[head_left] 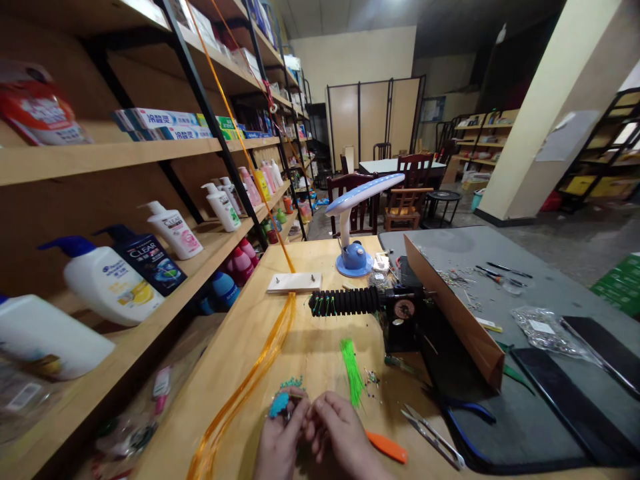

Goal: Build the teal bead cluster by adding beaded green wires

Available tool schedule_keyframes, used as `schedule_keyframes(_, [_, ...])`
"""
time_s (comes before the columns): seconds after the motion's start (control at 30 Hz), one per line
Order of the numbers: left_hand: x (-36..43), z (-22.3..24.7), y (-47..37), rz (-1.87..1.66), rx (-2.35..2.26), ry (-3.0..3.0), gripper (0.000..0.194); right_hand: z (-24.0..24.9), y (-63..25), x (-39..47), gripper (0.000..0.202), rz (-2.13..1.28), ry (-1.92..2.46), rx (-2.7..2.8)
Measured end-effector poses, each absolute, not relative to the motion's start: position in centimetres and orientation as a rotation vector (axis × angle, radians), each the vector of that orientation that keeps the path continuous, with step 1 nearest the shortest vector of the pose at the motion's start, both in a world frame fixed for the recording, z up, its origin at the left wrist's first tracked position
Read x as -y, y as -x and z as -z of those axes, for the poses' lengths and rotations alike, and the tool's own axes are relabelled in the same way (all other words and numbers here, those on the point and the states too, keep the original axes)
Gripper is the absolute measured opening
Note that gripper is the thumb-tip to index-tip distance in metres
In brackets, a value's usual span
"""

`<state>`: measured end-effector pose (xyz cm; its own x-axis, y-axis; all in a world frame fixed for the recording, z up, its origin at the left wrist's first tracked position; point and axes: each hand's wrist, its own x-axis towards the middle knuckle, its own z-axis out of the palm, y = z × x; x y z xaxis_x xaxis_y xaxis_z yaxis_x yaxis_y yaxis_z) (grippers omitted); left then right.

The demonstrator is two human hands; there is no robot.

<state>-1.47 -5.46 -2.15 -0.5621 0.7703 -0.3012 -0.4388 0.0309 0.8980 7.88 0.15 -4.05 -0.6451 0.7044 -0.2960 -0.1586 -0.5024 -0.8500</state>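
The turquoise piece is located at the lower centre of the frame, at the left edge of the left hand. Appearance: small, compact, bright turquoise, with a slightly uneven outline. Part of it is covered by the fingers; its full shape cannot be determined. Orientation: the visible portion lies tilted, its long axis running from lower left to upper right. The lower-left end is exposed; the upper-right end is directed toward the curled fingers.

Left hand: fingers bent inward, gripping the turquoise piece. Right hand: fingers bent, thumb and index drawn together, tips just beside the left fingertips. Whether the right fingers grasp anything cannot be determined.

Adjacent items: turquoise-green beads lie immediately above the left hand in the frame. A bright green bundle of strands lies above and right of the right hand, its long axis nearly vertical in the frame and leaning slightly right toward the bottom. Small loose beads lie beside its right edge. An orange tool extends toward the lower right from beside the right hand. All rest on the wooden tabletop.
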Motion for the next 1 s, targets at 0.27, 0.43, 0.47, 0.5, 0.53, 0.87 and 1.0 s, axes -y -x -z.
schedule_keyframes(0.27, [5.1,3.8,2.5,-1.718,-1.451,-0.482,0.043,3.6,-8.0,0.0,0.046,-2.031,0.986,1.248])
schedule_keyframes(0.43, [5.0,3.8,2.6,-1.702,-1.459,-0.484,0.044,3.8,-8.0,-0.1,0.042,-1.947,0.950,1.288])
schedule_keyframes(0.47, [5.0,3.7,2.6,-1.699,-1.456,-0.472,0.046,3.9,-7.9,-0.2,0.044,-1.950,0.946,1.286])
schedule_keyframes(0.5, [4.9,3.5,2.5,-1.695,-1.455,-0.462,0.047,4.0,-7.8,-0.2,0.046,-1.951,0.948,1.283])
schedule_keyframes(0.53, [4.9,3.3,2.5,-1.692,-1.454,-0.457,0.048,4.0,-7.7,-0.3,0.047,-1.949,0.955,1.282])
schedule_keyframes(0.87, [4.5,2.0,2.7,-1.727,-1.468,-0.540,0.043,4.7,-8.8,-1.0,0.030,-1.687,0.990,1.523])
schedule_keyframes(1.0, [4.4,1.9,3.0,-1.710,-1.488,-0.560,0.046,4.9,-8.3,-1.4,0.031,-1.665,1.027,1.564])
